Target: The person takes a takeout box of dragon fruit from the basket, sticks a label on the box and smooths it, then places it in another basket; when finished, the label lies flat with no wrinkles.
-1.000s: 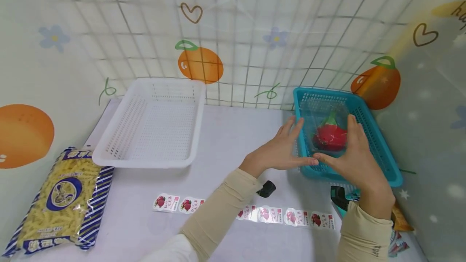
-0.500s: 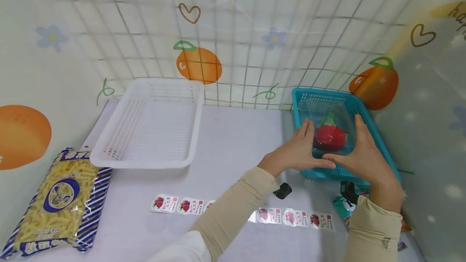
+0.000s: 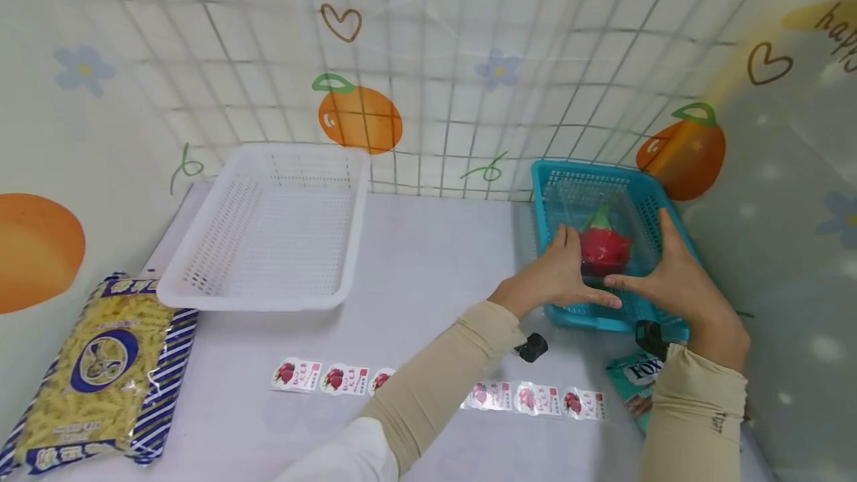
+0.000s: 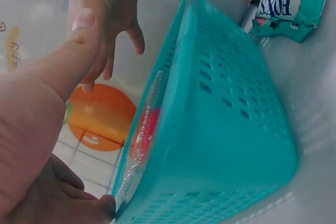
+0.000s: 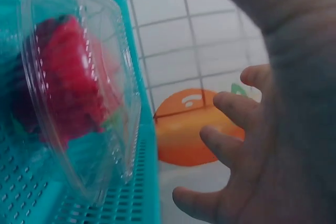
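Observation:
A red dragon fruit (image 3: pixel 605 250) with a green top sits in a clear plastic box (image 3: pixel 569 195), which lies in the turquoise basket (image 3: pixel 582 317). My left hand (image 3: pixel 552 275) is over the basket's near left part, fingers extended beside the box; the left wrist view shows a fingertip right at the rim. My right hand (image 3: pixel 689 285) spreads over the basket's right side. In the right wrist view its fingers (image 5: pixel 226 145) are apart from the box (image 5: pixel 128 129), with a gap between. Both thumbs point toward each other in front of the fruit.
A white basket (image 3: pixel 348 274) stands at the back left, beside a bag of pasta (image 3: pixel 107 363). A strip of dragon fruit stickers (image 3: pixel 344 379) lies across the front. A green Fox's bag (image 3: pixel 632 385) is by my right forearm. A patterned curtain (image 3: pixel 455 43) hangs behind.
My left hand has moved right, across the basket's left rim to the box's side. My right hand has shifted outward from the fruit. The head view has turned slightly.

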`<action>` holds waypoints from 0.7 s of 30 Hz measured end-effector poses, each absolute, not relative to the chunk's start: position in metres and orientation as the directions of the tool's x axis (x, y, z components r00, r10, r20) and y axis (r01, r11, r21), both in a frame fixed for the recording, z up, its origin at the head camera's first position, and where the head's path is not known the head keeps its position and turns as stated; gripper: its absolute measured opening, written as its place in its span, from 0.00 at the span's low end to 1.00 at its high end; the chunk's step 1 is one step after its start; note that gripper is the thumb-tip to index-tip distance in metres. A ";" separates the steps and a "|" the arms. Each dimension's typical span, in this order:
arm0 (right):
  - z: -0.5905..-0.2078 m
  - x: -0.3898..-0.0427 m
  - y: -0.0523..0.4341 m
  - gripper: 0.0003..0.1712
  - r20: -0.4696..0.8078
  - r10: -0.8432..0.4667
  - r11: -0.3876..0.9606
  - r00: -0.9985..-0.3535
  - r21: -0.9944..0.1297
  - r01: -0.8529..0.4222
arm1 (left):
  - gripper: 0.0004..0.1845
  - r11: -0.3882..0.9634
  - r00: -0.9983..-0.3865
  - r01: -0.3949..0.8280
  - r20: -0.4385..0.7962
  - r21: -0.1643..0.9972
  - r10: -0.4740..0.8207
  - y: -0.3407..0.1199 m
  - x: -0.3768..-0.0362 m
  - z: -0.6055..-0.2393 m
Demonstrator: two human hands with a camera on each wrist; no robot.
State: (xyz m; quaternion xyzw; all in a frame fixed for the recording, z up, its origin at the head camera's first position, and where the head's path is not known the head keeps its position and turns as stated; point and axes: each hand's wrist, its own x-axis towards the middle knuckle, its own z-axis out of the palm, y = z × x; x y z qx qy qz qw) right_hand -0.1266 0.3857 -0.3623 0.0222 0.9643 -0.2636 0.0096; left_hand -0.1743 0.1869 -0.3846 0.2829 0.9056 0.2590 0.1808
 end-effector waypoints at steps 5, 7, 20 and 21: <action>-0.365 -0.133 0.396 0.78 -0.060 0.029 0.861 -0.998 -0.506 0.056 | 0.71 0.718 -0.785 0.403 -0.189 0.568 0.590 0.195 -0.173 -0.382; -0.367 -0.136 0.400 0.78 -0.075 0.026 0.862 -0.997 -0.504 0.060 | 0.70 0.716 -0.794 0.386 -0.186 0.582 0.579 0.199 -0.171 -0.381; -0.383 -0.156 0.426 0.79 -0.245 0.003 0.862 -0.970 -0.491 0.127 | 0.72 0.766 -0.873 0.212 -0.234 0.607 0.427 0.230 -0.172 -0.385; -0.384 -0.157 0.428 0.79 -0.257 -0.003 0.861 -0.966 -0.492 0.128 | 0.72 0.771 -0.876 0.208 -0.236 0.601 0.420 0.231 -0.173 -0.386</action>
